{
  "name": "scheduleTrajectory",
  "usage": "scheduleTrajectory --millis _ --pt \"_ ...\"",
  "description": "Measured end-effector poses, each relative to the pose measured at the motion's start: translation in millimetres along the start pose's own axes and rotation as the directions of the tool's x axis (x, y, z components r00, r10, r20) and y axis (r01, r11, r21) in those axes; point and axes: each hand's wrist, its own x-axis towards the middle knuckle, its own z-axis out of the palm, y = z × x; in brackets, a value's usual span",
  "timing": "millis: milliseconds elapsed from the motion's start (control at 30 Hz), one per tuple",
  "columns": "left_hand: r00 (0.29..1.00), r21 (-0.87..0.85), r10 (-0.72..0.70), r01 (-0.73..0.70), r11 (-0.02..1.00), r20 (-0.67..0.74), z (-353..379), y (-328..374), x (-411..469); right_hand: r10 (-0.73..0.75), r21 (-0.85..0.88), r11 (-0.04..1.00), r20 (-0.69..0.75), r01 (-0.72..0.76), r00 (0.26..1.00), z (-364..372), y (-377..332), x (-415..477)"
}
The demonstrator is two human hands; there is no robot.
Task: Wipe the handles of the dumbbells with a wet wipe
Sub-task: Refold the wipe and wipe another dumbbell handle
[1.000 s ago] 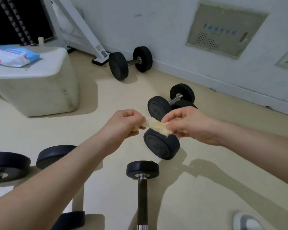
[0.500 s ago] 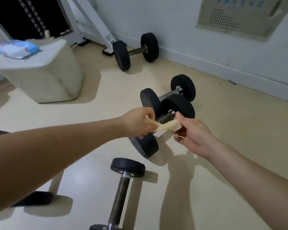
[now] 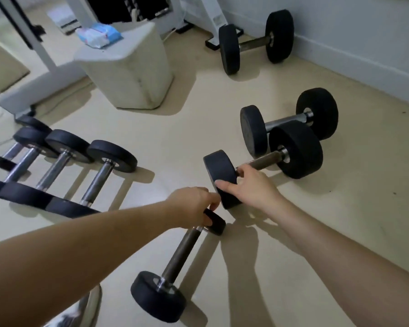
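Observation:
A small black dumbbell [image 3: 182, 253] with a dark metal handle lies on the floor in front of me. My left hand [image 3: 194, 206] grips its far weight head from above. A larger dumbbell [image 3: 295, 149] lies just beyond it. My right hand [image 3: 250, 187] holds that dumbbell's near weight head, with the thumb on the outer face and the fingers behind it by the handle. No wet wipe shows in either hand. A pack of wet wipes [image 3: 99, 35] lies on a white pedestal [image 3: 132, 74] at the back.
A third dumbbell [image 3: 316, 112] lies right behind the larger one. Another dumbbell [image 3: 253, 43] stands near the wall [image 3: 364, 31]. Several dumbbells in a row [image 3: 57, 166] lie at the left. A white machine frame [image 3: 40, 43] rises at the back left.
Both hands held a crumpled wipe between them above the dumbbells. They have dropped onto two dumbbell heads and the wipe is out of sight. The view has swung left.

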Motion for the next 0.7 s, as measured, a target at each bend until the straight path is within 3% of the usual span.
scheduleTrajectory --millis 100,234,300,367,434,501,634,701 --pt "0.984 -0.039 -0.179 0.179 0.983 -0.009 -4 -22 -7 -0.073 -0.258 0.965 -0.069 0.053 0.995 6 -4 0" --pt "0.926 0.032 -0.377 0.378 0.925 -0.019 -14 -39 -8 -0.126 -0.282 0.956 -0.135 0.084 0.983 15 -2 -1" --pt "0.895 0.004 -0.425 0.429 0.903 -0.135 -14 -35 -3 -0.134 -0.297 0.951 -0.138 0.088 0.981 16 -2 -4" --pt "0.865 -0.260 -0.406 0.336 0.905 -0.294 -12 -28 6 -0.119 -0.283 0.956 -0.119 0.081 0.986 15 -2 -7" --pt "0.876 -0.405 -0.282 0.112 0.907 -0.390 -9 -17 19 -0.105 -0.248 0.965 -0.084 0.081 0.991 14 0 -9" --pt "0.902 -0.403 -0.189 0.018 0.915 -0.388 -7 -1 31 -0.087 -0.237 0.969 -0.055 0.072 0.995 10 2 -15" --pt "0.854 -0.307 -0.211 0.063 0.949 -0.476 7 25 32 -0.059 -0.294 0.953 0.053 0.072 0.997 8 5 -31" --pt "0.841 -0.236 -0.188 0.074 0.969 -0.508 8 32 28 0.013 -0.111 0.994 0.089 -0.003 0.996 -11 12 -36"
